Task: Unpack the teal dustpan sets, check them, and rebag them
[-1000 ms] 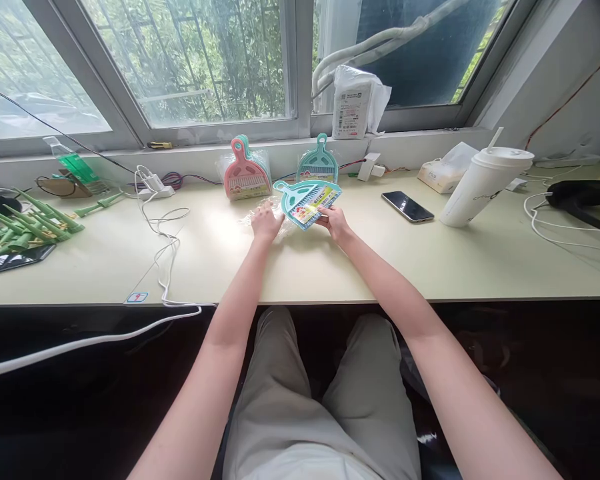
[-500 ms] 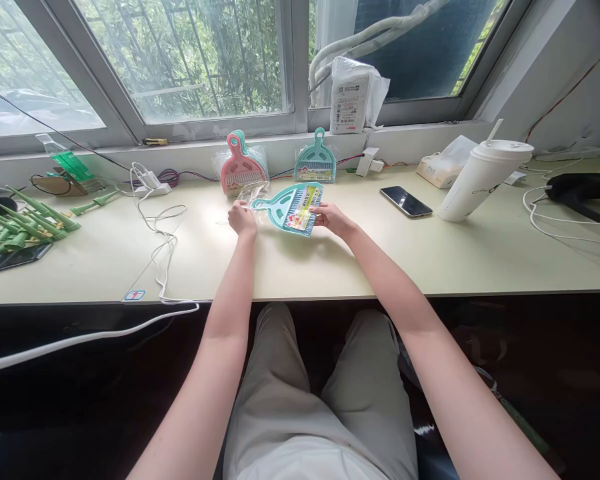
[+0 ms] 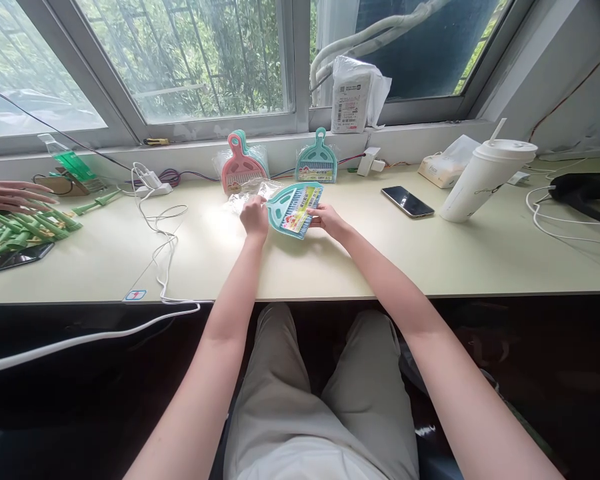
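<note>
A teal mini dustpan (image 3: 279, 203) with its small brush and a printed label (image 3: 300, 207) is held up just over the table. My left hand (image 3: 255, 219) is closed around its handle end, which the fingers hide. At the right edge, my right hand (image 3: 329, 221) pinches the pan and brush between thumb and fingers. A crumpled clear plastic wrapper (image 3: 253, 190) lies right behind my left hand. Further back stand a pink dustpan set (image 3: 241, 167), with teal behind it, and another teal dustpan set (image 3: 317, 160), both in clear wrapping.
A phone (image 3: 407, 201), a tilted white cup (image 3: 483, 183) and a tissue pack (image 3: 443, 167) stand to the right. White cables (image 3: 166, 247) run across the left side. Another person's hand (image 3: 13, 195) is over green pointed pieces (image 3: 35, 230) at far left.
My left hand has moved slightly right from the clear wrapper onto the dustpan's handle. The wrapper now lies behind it. Another person's hand has come in at the left edge.
</note>
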A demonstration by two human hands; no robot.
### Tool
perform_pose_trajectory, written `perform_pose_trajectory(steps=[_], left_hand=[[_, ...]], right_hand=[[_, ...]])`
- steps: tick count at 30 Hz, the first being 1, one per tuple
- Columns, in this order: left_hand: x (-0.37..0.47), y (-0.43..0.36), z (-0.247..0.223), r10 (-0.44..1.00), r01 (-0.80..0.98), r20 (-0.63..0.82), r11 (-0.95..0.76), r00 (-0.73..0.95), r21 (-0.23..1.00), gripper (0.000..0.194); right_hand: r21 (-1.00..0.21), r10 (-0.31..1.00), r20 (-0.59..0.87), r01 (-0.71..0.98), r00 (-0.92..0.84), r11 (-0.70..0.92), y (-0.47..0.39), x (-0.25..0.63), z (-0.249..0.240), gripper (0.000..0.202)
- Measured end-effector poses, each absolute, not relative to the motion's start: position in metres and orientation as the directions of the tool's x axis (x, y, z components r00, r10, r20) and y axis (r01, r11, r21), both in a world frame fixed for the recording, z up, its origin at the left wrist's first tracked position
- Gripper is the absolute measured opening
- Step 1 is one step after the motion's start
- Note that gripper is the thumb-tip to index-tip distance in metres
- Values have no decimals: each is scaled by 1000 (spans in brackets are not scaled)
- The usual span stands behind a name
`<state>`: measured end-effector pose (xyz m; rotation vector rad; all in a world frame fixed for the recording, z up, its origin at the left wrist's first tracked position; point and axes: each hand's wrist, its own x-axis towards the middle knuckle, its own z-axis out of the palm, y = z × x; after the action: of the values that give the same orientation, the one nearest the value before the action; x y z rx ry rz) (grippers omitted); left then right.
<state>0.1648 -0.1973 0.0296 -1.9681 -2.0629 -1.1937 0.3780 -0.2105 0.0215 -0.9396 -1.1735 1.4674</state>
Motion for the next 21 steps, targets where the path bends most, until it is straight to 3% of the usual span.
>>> perform_pose_trajectory(steps=[3,8,10,12,14,16,18,21], left_hand=[[169,-200,32,833,853,539,-186,-126,488,24],[182,-205,32,812,727,582,-369,-51,579,18],[190,-208,33,770,640,623,-413,-134,648,26],[196,-208,36,718,531,624,-414,-309,739,47],[197,-204,39,700,355,515,-378,-494,855,69],[194,-196,40,765,65,308,-331,-566,942,70],[189,-188,39,898,-254,120,-245,-424,936,54],[185,-180,33,994,-510,57,-96,-93,855,35]], right_hand=[[-978,969,13,-205,-245,-39,-212,372,20,7],[-962,988,20,-272,-152,-23,-211,369,18,4],[-951,993,49,-308,-107,14,-210,370,18,3],[-939,995,80,-339,-66,53,-210,371,19,3],[-930,994,102,-359,-44,80,-210,372,20,3],[-926,992,118,-367,-44,94,-210,372,21,4],[-922,990,132,-373,-57,101,-210,372,21,4],[-915,989,137,-390,-55,105,-210,370,19,5]])
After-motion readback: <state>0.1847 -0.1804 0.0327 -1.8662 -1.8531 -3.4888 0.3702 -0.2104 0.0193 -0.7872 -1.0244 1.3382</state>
